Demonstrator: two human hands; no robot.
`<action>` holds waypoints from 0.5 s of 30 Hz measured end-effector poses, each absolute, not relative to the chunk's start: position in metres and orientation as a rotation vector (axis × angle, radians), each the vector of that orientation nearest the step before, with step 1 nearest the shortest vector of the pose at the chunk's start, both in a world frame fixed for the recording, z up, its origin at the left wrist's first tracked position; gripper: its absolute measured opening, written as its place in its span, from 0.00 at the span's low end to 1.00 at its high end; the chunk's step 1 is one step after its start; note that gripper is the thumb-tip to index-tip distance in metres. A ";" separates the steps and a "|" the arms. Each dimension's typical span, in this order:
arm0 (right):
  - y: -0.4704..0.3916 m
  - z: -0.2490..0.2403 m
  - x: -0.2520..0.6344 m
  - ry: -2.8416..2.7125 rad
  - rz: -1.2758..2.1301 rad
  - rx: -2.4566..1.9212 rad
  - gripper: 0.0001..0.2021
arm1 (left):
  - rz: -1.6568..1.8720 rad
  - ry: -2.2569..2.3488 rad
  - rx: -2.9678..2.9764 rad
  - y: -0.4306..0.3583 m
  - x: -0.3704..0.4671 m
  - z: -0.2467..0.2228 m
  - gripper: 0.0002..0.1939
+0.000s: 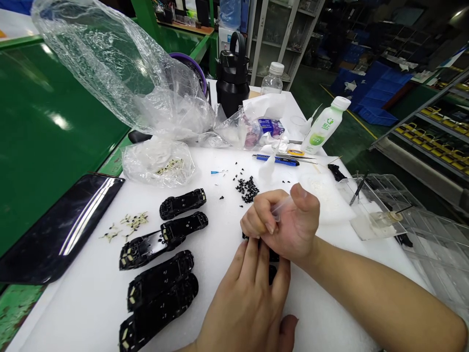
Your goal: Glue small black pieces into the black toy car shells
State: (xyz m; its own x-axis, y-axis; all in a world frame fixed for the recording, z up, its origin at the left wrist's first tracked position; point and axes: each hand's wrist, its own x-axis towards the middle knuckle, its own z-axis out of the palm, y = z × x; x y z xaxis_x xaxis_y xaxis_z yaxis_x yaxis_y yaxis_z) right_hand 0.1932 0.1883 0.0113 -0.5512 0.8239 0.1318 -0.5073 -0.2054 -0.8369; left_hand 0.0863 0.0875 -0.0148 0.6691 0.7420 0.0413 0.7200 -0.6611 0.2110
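My right hand (286,220) is closed round a translucent, slim tube (281,208), just above my left hand. My left hand (247,293) lies palm down, fingers stretched forward, over a black part (273,266) that is mostly hidden beneath both hands. To the left, several black car-shaped chassis (161,283) lie on the white foam surface (91,293). A heap of tiny black pieces (248,189) is just beyond my hands. Small cream-coloured pieces (135,222) lie at the left, and more are inside a clear bag (159,164).
Behind are a large plastic bag (110,63), a black flask (232,78), a white-green bottle (326,124) and a blue knife (276,160). A clear compartment tray (436,254) and a small glass jar (384,218) stand at the right. A black glossy panel (58,225) lies left.
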 end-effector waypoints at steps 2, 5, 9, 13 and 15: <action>0.189 0.012 0.194 -1.124 1.877 -0.423 0.29 | 0.181 1.197 2.706 0.088 0.086 -0.014 0.41; 0.189 0.012 0.194 -1.120 1.882 -0.414 0.29 | 0.170 1.196 2.707 0.087 0.086 -0.013 0.41; 0.190 0.011 0.194 -1.125 1.877 -0.399 0.29 | 0.181 1.198 2.707 0.086 0.085 -0.012 0.41; 0.190 0.012 0.195 -1.126 1.888 -0.387 0.29 | 0.195 1.205 2.716 0.086 0.085 -0.012 0.40; 0.189 0.012 0.195 -1.121 1.892 -0.393 0.29 | 0.202 1.209 2.722 0.086 0.085 -0.013 0.40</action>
State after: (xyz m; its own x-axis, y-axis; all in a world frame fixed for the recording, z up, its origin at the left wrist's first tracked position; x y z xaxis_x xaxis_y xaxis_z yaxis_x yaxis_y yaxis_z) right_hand 0.1947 0.1895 0.0121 -0.5652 0.8103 0.1547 -0.5248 -0.2085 -0.8253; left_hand 0.0850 0.0862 -0.0125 0.6648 0.7447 0.0596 0.7235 -0.6617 0.1967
